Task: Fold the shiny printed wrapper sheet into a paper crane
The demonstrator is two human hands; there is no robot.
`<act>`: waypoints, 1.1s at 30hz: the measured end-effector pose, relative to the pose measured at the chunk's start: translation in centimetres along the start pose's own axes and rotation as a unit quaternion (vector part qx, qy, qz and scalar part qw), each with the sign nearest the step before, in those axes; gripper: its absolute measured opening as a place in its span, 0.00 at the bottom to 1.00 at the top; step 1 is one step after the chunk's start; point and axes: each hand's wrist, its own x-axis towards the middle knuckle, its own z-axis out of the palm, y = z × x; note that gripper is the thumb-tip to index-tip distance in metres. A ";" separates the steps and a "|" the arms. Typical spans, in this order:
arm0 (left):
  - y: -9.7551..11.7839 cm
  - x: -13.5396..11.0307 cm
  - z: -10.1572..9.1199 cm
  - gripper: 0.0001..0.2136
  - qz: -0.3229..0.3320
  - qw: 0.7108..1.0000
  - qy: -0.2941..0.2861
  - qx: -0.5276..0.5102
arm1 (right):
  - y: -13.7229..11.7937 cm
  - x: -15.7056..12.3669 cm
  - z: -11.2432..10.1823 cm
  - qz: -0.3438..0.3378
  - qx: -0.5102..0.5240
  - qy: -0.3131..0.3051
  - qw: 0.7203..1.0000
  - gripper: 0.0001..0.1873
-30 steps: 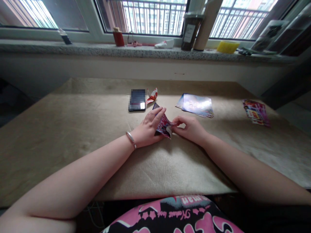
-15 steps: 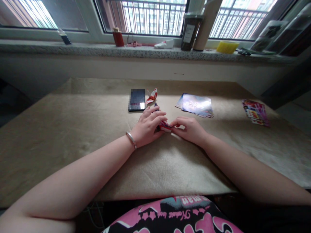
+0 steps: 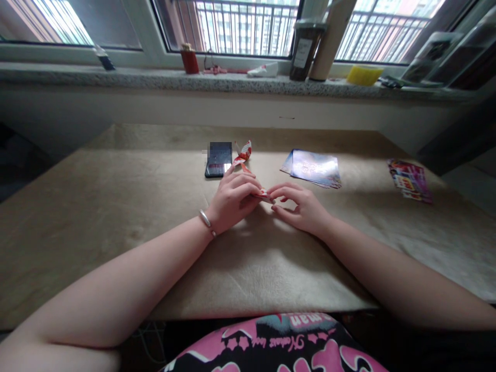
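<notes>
My left hand (image 3: 236, 196), a silver bangle at its wrist, is closed on a small folded piece of printed paper (image 3: 264, 194) in red and white. Most of that paper is hidden under the fingers; an orange-red point (image 3: 245, 168) shows beyond them. At the paper's right end, my right hand (image 3: 300, 204) has its index finger and thumb on either side of the tip, the fingers curved. Just past the left hand lies a red and white folded paper shape (image 3: 243, 153) with raised points, beside a dark phone (image 3: 219, 159).
A few glossy printed sheets (image 3: 314, 168) lie to the right of centre on the tan table cover (image 3: 96, 206). Farther right are colourful printed cards (image 3: 409, 180). On the windowsill (image 3: 143, 80) stand a red container (image 3: 189, 59), a dark lidded jar (image 3: 304, 51) and a yellow object (image 3: 364, 75).
The folded paper has been turned: its blue and red patterned side showed before, and now a red and white side shows. My right thumb has moved slightly apart from the index finger.
</notes>
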 end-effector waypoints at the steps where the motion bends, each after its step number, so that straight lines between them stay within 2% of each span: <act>1: 0.0 0.0 0.0 0.04 -0.001 0.999 0.017 -0.029 | 0.0 0.0 0.0 -0.003 -0.004 0.004 1.000 0.08; 5: 0.0 0.0 0.2 0.05 -0.009 0.991 0.051 -0.119 | 0.3 0.0 0.2 0.011 -0.014 0.026 0.999 0.12; 10: 0.1 -0.2 0.2 0.02 0.010 0.987 0.039 -0.154 | 0.4 0.1 0.2 -0.005 0.005 0.051 0.999 0.05; 15: 0.3 -0.2 0.2 0.02 0.015 0.993 0.054 -0.108 | 0.0 0.1 0.1 -0.051 -0.012 0.100 0.994 0.04; 21: 0.5 -0.2 0.2 0.05 0.038 0.996 0.058 -0.053 | -0.1 0.4 -0.1 -0.080 -0.127 0.188 0.971 0.04; 26: 0.8 -0.2 -0.1 0.04 0.029 0.994 0.089 -0.053 | -0.1 0.5 -0.1 -0.120 -0.142 0.188 0.964 0.05; 33: 1.0 -0.1 0.0 0.03 0.009 0.987 0.113 -0.110 | 0.0 0.5 -0.2 -0.109 -0.122 0.174 0.971 0.07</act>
